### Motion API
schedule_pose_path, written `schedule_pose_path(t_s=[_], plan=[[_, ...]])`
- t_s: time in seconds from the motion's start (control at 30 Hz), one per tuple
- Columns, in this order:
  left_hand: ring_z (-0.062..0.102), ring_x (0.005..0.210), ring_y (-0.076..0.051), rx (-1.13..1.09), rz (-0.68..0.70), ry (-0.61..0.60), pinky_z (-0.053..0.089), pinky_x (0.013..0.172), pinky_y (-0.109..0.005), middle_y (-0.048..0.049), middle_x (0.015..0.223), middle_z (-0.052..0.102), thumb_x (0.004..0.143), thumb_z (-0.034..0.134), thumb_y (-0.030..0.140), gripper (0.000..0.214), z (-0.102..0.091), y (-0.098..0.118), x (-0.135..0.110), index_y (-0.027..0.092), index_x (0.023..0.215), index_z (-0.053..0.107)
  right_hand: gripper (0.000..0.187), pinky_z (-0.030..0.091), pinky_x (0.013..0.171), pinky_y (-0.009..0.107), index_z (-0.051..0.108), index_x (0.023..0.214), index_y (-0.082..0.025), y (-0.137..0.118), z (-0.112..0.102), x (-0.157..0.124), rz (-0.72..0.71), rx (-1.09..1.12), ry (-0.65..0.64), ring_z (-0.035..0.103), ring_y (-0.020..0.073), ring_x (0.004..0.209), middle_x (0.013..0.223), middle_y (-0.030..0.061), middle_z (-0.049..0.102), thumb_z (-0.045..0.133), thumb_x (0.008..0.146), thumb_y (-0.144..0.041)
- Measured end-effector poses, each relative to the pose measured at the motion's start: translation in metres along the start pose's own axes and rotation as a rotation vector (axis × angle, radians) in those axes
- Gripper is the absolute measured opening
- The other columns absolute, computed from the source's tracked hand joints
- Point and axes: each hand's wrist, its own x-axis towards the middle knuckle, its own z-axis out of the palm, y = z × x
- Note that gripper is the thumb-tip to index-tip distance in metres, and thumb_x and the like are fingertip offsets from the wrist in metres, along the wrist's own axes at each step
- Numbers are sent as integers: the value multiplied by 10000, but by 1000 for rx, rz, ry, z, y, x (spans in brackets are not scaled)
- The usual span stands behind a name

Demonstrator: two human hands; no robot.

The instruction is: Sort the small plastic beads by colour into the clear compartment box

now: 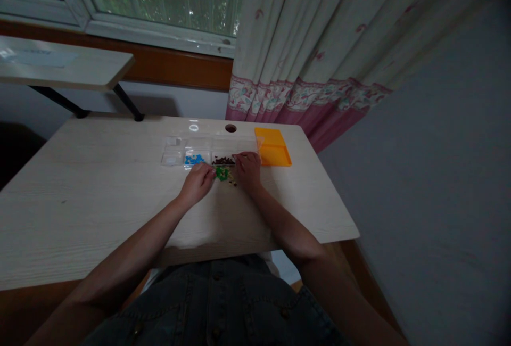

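My left hand (pixel 197 182) rests at the left edge of a small pile of green pieces (pixel 222 174), its fingers drawn together. What they pinch, if anything, is too small to make out. At the right end of the dark brown pieces (pixel 222 161) is my right hand (pixel 249 170), fingers curled and fingertips close together; whatever is in them is hidden. The brown pieces lie in a compartment of a clear plastic box (pixel 172 158), and blue pieces (pixel 194 159) are in the compartment to their left. Some pale yellow pieces (pixel 232 178) lie on the table between my hands.
An open orange case (pixel 274 146) lies right of the clear box. Behind it, the wooden table (pixel 99 191) has a round cable hole (pixel 230 128). A raised shelf (pixel 64 64) stands at the back left; a curtain (pixel 303 42) hangs behind, and a wall borders the right.
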Motion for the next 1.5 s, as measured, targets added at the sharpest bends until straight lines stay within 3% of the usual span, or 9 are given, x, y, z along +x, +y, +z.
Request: schedule_pose_path(t_s=[0.13,0.3,0.67,0.9,1.13,1.3,1.5], plan=[[552,985,-239,62,155,-106,462,911,-410,-91,985,620,960,521,289,210,5,6,-3,173,1066,659,227,401,977,377,759,1055,-220,1,2,0,4,15,20,567,216,1028,1009,71,703,552,974,-269],[521,1047,-256,186,251,-224,455,924,-417,-99,1088,594,932,570,278,303,14,14,-5,241,1222,653,215,401,975,378,762,1028,-212,0,2,-1,2,19,28,566,218,1023,996,68,710,561,963,-254],[518,1051,-282,414,277,-213,452,893,-419,-97,1098,593,923,602,356,258,25,23,-1,268,1149,691,211,406,953,371,763,967,-213,-6,0,1,3,26,22,577,211,991,966,63,713,564,967,-284],[538,1008,-258,466,226,-220,443,877,-402,-99,1027,625,934,558,222,165,37,36,9,229,975,718,200,405,969,363,757,987,-198,-4,0,3,26,-1,-34,575,210,1007,983,72,713,572,963,-268],[525,1020,-275,417,169,-203,433,863,-409,-91,1048,608,916,616,304,141,22,25,13,247,1010,705,190,413,958,363,753,962,-212,0,5,2,-7,31,14,588,206,1008,992,64,720,568,955,-250],[521,1020,-272,352,127,-173,434,885,-402,-93,1070,594,855,702,389,263,6,10,12,219,1054,675,197,407,964,360,746,965,-207,0,5,1,-17,48,32,583,205,1018,998,69,715,560,963,-271],[521,1042,-289,322,100,-182,427,904,-427,-85,1072,594,832,721,444,308,6,12,7,229,1047,669,191,406,964,350,744,950,-202,-2,3,2,-3,39,10,582,198,1003,973,63,715,569,966,-276]])
